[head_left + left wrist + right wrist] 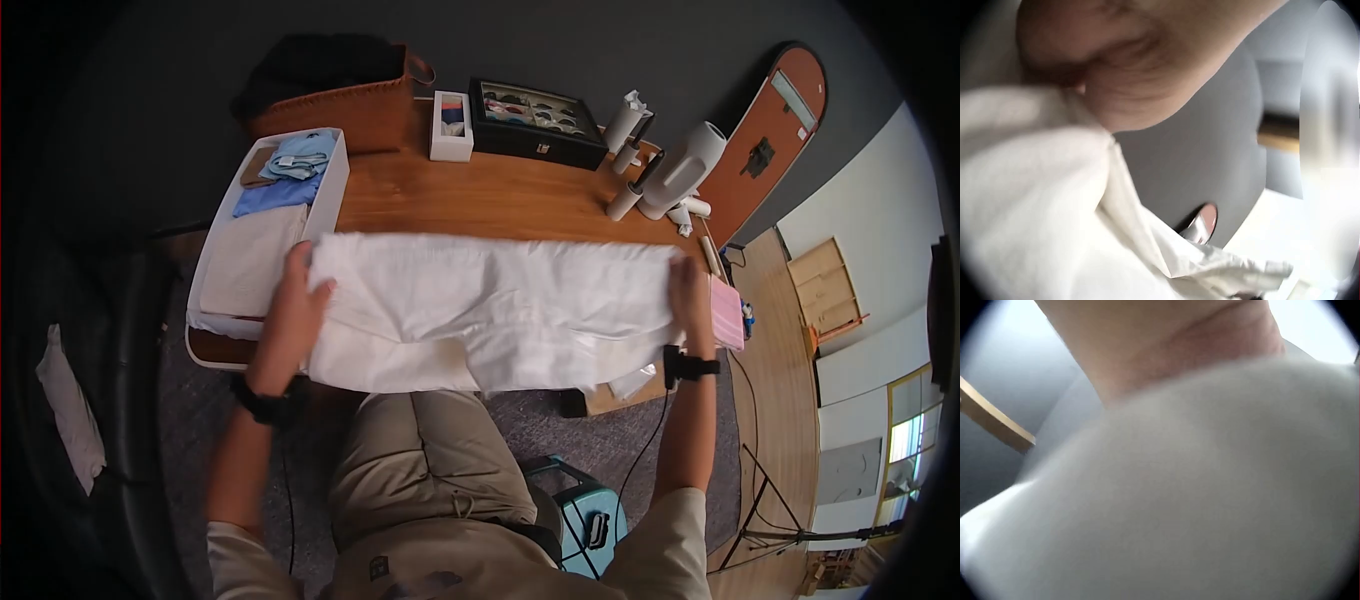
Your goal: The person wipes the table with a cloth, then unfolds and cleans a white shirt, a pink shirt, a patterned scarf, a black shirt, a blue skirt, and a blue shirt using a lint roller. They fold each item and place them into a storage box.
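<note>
A white piece of folded cloth point(510, 310), lightly creased, stretches wide between both hands over the table's front edge in the head view. My left hand point(296, 308) grips its left end, thumb lying over the front. At the opposite end my right hand point(690, 300) holds the cloth, its fingers partly hidden. Up close in the left wrist view, the left hand point(1122, 62) bunches the cloth point(1029, 181) into folds. Blurred cloth point(1197, 487) fills most of the right wrist view and covers the right hand's fingers.
Left on the wooden table point(400, 200) stands a white box point(335, 185) of folded clothes. Behind are a brown basket point(340, 108), a small white box point(451, 150) and a black display case point(540, 150). Lint rollers point(625, 203) and a grey-white appliance point(685, 170) stand right, near pink cloth point(727, 315).
</note>
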{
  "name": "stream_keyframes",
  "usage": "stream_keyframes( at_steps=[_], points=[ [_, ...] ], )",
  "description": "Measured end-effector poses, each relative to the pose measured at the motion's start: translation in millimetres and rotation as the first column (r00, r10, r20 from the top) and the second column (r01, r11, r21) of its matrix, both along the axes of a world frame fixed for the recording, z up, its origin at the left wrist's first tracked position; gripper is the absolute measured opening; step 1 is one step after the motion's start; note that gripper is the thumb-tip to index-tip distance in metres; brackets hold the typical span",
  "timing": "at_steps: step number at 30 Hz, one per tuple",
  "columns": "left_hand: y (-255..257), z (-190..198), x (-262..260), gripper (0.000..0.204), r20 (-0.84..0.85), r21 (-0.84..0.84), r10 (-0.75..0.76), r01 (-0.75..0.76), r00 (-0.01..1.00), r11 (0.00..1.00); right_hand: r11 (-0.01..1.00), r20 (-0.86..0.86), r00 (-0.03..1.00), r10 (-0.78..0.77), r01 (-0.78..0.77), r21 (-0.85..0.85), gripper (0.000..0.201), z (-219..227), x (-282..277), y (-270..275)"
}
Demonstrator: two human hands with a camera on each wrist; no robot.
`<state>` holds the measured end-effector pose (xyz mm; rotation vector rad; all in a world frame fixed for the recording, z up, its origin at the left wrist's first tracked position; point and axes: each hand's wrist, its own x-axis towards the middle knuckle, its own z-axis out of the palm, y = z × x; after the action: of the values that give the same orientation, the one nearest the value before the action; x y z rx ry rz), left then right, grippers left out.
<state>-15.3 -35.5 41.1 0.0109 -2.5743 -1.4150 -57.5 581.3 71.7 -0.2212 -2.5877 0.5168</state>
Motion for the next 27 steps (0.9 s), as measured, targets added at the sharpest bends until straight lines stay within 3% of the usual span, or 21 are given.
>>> stream_keyframes(
  at_steps=[1, 2, 3, 4, 6, 8, 10, 11, 13, 14, 16, 20, 22, 23, 25, 27],
  points=[
    [16.1, 5.7, 14.2, 0.049, -0.007, 0.001, 0.000, 0.000, 1.000, 1.000, 0.999, 0.100, 0.994, 0.034, -0.033, -0.013, 0.044, -21.4, -3.7, 6.0],
    [31.8, 8.1, 30.0, 0.053, -0.097, -0.296, -0.052, 0.021, 0.994, 0.955, 0.998, 0.147, 0.989, 0.028, -0.020, -0.052, 0.048, -42.5, -6.5, 12.7],
    [44.7, 8.7, 40.7, 0.057, -0.160, -0.566, -0.123, 0.011, 0.979, 0.824, 0.996, 0.199, 0.980, 0.024, -0.006, -0.089, 0.052, -55.4, -6.2, 17.2],
    [55.5, 10.0, 46.5, 0.057, -0.159, -0.562, -0.116, 0.007, 0.981, 0.827, 0.982, 0.342, 0.939, -0.033, 0.095, -0.166, 0.064, -50.0, -4.3, 11.8],
    [69.6, 11.8, 54.5, 0.064, -0.080, -0.738, -0.261, 0.119, 0.962, 0.665, 0.988, 0.279, 0.958, -0.061, 0.098, -0.119, 0.070, -77.0, -5.4, 24.7],
    [77.2, 1.1, 48.2, 0.064, -0.093, -0.746, -0.325, 0.151, 0.941, 0.649, 0.989, 0.203, 0.974, -0.105, 0.124, -0.082, 0.076, -85.4, -1.8, 30.7],
    [93.2, -4.3, 40.1, 0.064, -0.079, -0.744, -0.398, 0.212, 0.914, 0.634, 0.979, 0.368, 0.925, -0.100, 0.156, -0.127, 0.087, -70.7, 8.0, 16.7],
    [106.4, -6.1, 37.4, 0.064, -0.083, -0.743, -0.403, 0.213, 0.912, 0.635, 0.979, 0.365, 0.925, -0.106, 0.161, -0.124, 0.087, -59.3, 12.2, 9.0],
    [134.9, -9.1, 32.7, 0.071, -0.164, -0.647, -0.495, 0.286, 0.853, 0.707, 0.952, 0.585, 0.807, -0.080, 0.236, -0.196, 0.086, -35.3, 16.8, -6.8],
    [149.9, -8.5, 31.9, 0.071, -0.168, -0.645, -0.494, 0.284, 0.853, 0.709, 0.953, 0.584, 0.808, -0.082, 0.236, -0.193, 0.086, -35.2, 17.4, -5.6],
    [172.4, -8.5, 30.6, 0.084, -0.197, -0.613, -0.551, 0.337, 0.811, 0.715, 0.898, 0.556, 0.831, -0.006, 0.249, -0.362, 0.080, -37.4, 20.5, -3.7],
    [183.9, -75.3, 42.5, 0.099, -0.057, -0.686, -0.595, 0.402, 0.801, 0.607, 0.824, 0.577, 0.816, 0.035, 0.303, -0.478, 0.075, -34.8, 22.5, -2.4],
    [182.8, -73.0, 42.2, 0.100, -0.057, -0.685, -0.600, 0.406, 0.798, 0.605, 0.690, 0.405, 0.911, 0.080, 0.242, -0.682, 0.071, -44.1, 22.1, -1.3],
    [181.9, -72.5, 42.1, 0.100, -0.055, -0.684, -0.606, 0.412, 0.794, 0.602, 0.689, 0.404, 0.911, 0.081, 0.242, -0.683, 0.071, -45.4, 21.1, 2.7],
    [178.8, -58.5, 37.6, 0.097, 0.033, -0.636, -0.615, 0.491, 0.788, 0.595, 0.552, 0.294, 0.948, 0.120, 0.183, -0.814, 0.071, -18.9, 29.2, -13.7],
    [179.1, -48.6, 25.1, 0.095, 0.116, -0.583, -0.622, 0.560, 0.775, 0.589, 0.557, 0.317, 0.940, 0.129, 0.196, -0.807, 0.069, 2.2, 32.6, -21.6]
  ],
)
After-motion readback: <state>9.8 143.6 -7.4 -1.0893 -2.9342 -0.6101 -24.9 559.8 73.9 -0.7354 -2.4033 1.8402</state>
